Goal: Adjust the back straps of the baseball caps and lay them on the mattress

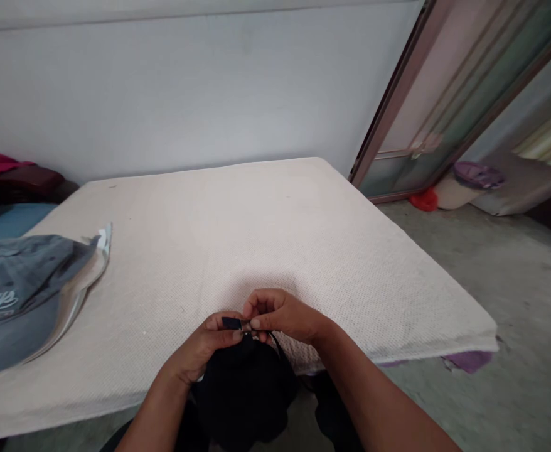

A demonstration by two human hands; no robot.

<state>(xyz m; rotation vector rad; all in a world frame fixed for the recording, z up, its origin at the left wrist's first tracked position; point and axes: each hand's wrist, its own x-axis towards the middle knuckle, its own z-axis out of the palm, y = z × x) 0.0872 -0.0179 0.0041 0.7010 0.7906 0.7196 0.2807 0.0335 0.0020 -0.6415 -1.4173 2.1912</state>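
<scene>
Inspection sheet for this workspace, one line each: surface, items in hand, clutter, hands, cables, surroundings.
Surface: pale textured cover, small specks
Items in hand: black fabric item with a narrow strap, below the near edge of the surface
Clutter: grey cap at left, blue item behind
Hands: left hand and right hand pinch at the strap
Cables: nothing seen
Surroundings: pale wall, bin on the floor at right

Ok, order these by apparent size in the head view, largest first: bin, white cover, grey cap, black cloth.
1. White cover
2. Grey cap and black cloth: they look alike, so unranked
3. Bin
</scene>
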